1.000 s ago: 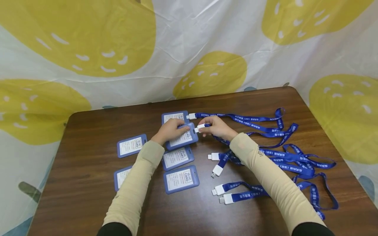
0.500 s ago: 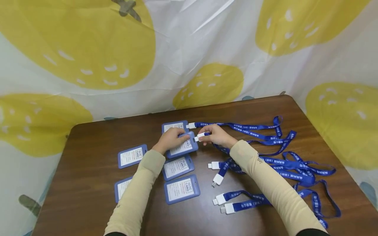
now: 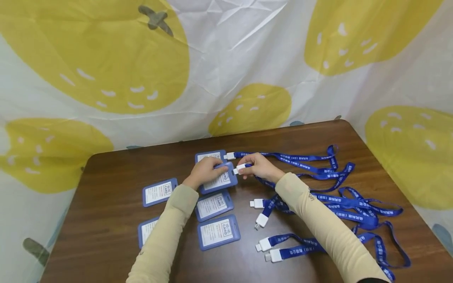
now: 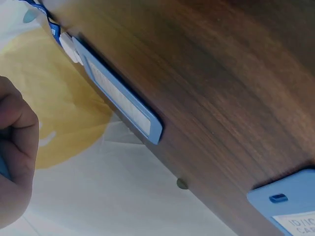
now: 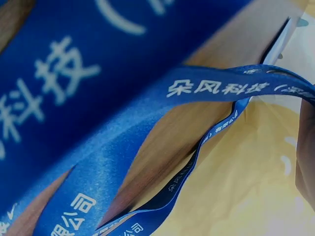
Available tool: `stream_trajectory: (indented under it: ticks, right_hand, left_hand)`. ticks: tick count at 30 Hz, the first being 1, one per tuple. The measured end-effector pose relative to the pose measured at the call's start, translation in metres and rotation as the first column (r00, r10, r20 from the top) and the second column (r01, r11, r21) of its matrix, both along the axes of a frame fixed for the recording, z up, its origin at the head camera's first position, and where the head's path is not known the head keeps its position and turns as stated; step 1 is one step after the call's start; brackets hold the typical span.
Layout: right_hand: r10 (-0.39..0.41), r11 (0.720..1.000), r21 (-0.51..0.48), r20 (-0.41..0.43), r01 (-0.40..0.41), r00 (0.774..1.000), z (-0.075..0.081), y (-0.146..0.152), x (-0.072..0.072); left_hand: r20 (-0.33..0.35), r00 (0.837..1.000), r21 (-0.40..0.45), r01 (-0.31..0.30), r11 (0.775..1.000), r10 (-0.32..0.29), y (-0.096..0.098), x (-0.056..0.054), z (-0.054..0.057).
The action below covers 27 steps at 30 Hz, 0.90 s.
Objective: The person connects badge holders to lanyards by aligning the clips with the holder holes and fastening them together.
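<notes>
Gripping a blue card holder [image 3: 222, 179] over the worktop [image 3: 116, 177], the left hand [image 3: 206, 171] is pointing its slotted end rightward, lengthwise, at the white clip [image 3: 242, 168] the right hand [image 3: 260, 166] is pinching just beside it.

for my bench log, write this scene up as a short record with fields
surface: brown table
left grip: holds a blue badge holder
right grip: pinches a white clip at that holder's slot end; cannot tell whether it is hooked
far holder: on the table, another clip at its slot end
other holders: four, lying printed side up
loose clips: four, on blue lanyards
backdrop: white cloth, yellow fruit print
</notes>
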State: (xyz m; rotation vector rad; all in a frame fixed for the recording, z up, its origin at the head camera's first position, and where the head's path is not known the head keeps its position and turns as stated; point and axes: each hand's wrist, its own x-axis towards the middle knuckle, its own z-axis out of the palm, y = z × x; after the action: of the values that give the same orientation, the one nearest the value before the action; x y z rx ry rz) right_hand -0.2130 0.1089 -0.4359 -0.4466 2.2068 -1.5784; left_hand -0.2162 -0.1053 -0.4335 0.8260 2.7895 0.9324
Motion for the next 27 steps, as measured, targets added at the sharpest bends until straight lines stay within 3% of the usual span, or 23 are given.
stream_trajectory:
  ticks: [7,22,27]
  right_hand:
    - [0.004,1.0,-0.013,-0.021,-0.004,1.0,0.0001,-0.0024,-0.0019]
    - [-0.018,1.0,0.002,-0.004,0.018,1.0,0.0022,-0.0035,-0.0013]
    - [-0.009,1.0,0.02,-0.004,0.009,1.0,0.0028,-0.0023,0.0002]
  left_hand:
    - [0.003,1.0,-0.033,-0.015,0.999,0.015,0.0008,-0.0012,0.0055]
    - [0.008,0.999,0.001,-0.046,0.999,0.046,0.0031,-0.0004,0.0002]
    - [0.015,1.0,-0.013,-0.025,1.0,0.025,0.0041,-0.0008,0.0003]
